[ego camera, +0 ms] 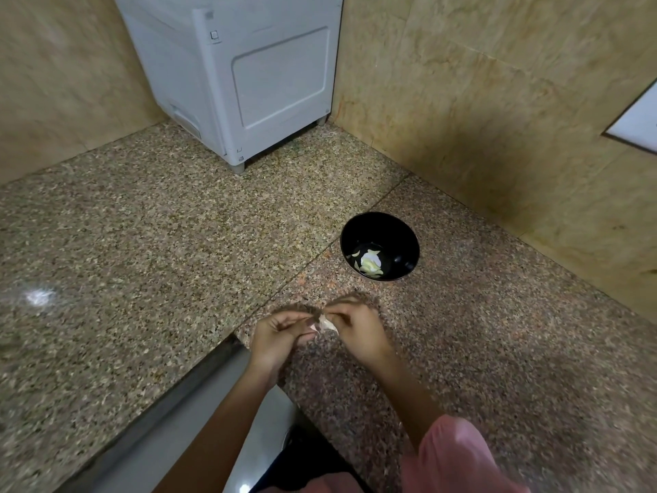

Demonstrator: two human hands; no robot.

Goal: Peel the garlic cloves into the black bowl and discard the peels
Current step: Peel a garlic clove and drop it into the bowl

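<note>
A garlic clove point(326, 324) with pale papery skin is held between both hands above the speckled granite counter point(142, 243). My left hand point(279, 334) pinches it from the left, and my right hand point(357, 327) pinches it from the right with curled fingers. The hands are blurred, so the peel's state is unclear. The black bowl point(387, 229) stands on the counter beyond my right hand, with a few peeled pale cloves point(369, 264) at its bottom.
A white appliance point(249, 76) stands in the far corner against beige stone walls point(480, 101). A steel sink edge point(199, 396) runs along the near left under my left forearm.
</note>
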